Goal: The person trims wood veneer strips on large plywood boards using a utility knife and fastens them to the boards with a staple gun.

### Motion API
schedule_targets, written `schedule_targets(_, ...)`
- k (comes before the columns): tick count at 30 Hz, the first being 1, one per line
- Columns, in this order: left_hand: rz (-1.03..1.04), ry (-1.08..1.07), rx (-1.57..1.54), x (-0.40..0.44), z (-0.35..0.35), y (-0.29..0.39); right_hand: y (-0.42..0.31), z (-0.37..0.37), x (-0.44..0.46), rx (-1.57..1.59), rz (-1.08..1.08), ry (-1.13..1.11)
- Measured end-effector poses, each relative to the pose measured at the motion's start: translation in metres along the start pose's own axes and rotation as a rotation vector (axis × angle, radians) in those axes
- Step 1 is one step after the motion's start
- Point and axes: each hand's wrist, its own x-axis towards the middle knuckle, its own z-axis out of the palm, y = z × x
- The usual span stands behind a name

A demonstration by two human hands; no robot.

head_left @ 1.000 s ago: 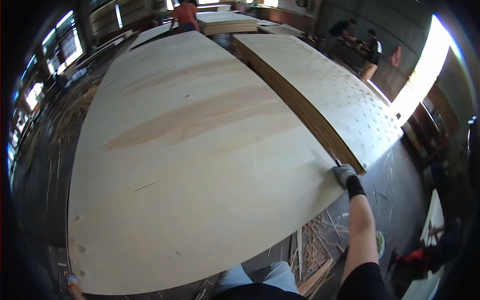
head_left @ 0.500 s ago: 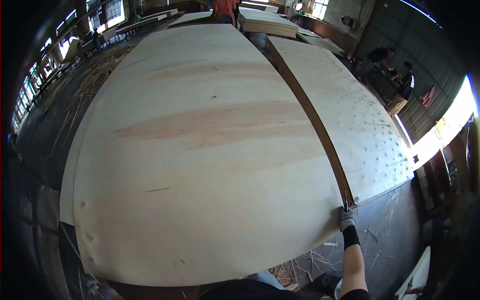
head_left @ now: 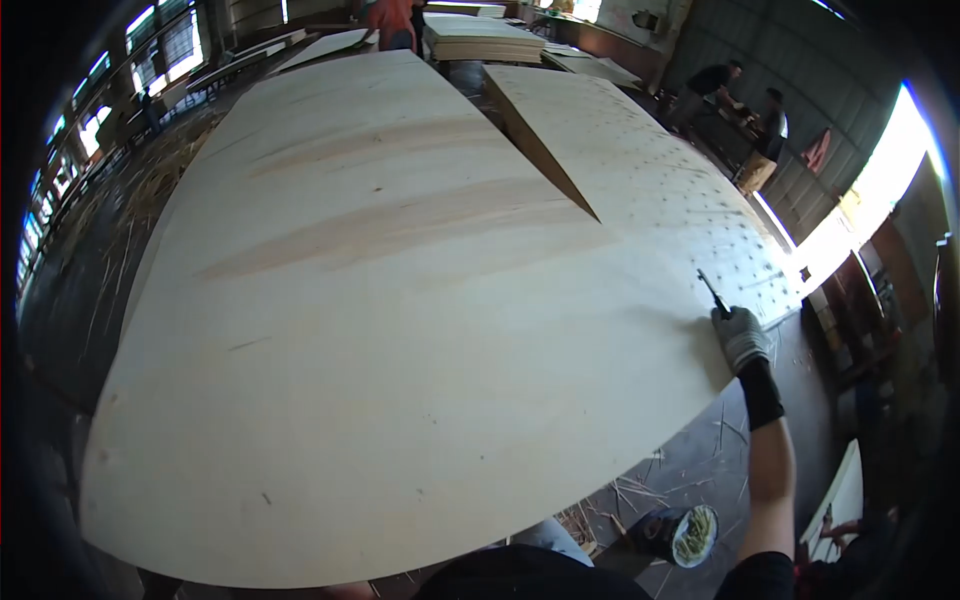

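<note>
A large, thin, pale wood veneer sheet (head_left: 400, 330) fills the middle of the view, its near edge bowed. My right hand (head_left: 742, 338), in a grey glove with a dark cuff, is closed at the sheet's right near corner. From that hand a slim dark tool (head_left: 713, 290) points away over the neighbouring stack; its exact kind is not clear. The sheet's right near part overlaps this stack of wood sheets (head_left: 640, 150), which has rows of dark spots on top. My left hand does not show; a sliver of skin (head_left: 350, 591) appears below the sheet's near edge.
A bucket (head_left: 697, 535) with pale scraps stands on the floor by my right arm, among wood slivers (head_left: 640, 490). Someone in red (head_left: 390, 22) stands at the far end. Two people (head_left: 715, 85) work at right. Another stack (head_left: 485, 42) lies behind.
My right hand has moved right and forward with the sheet's corner, which now covers the near part of the gap between the stacks. The view has shifted, and the bucket shows more fully.
</note>
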Motion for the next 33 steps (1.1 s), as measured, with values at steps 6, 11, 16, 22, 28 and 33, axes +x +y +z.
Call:
schedule_targets(6,0.191,0.094,-0.050,0.012,-0.020,0.119,0.090,0.191,0.057,0.694,0.312,0.031)
schedule_targets(11,0.431,0.317,-0.150,0.032,-0.073,0.282,0.100,0.265,0.087,0.718,0.387,-0.047)
schedule_targets(16,0.708,0.601,-0.360,-0.003,-0.163,0.521,0.088,0.270,0.098,0.906,0.553,-0.210)
schedule_targets(22,1.005,0.829,-0.729,-0.161,-0.246,0.794,0.097,0.309,0.104,1.038,0.652,-0.340)
schedule_targets(28,1.181,0.869,-1.144,-0.419,-0.250,0.980,0.069,0.369,0.062,1.215,0.731,-0.469)
schedule_targets(33,1.257,0.747,-1.314,-0.627,-0.170,1.060,0.051,0.422,0.019,1.162,0.553,-0.585)
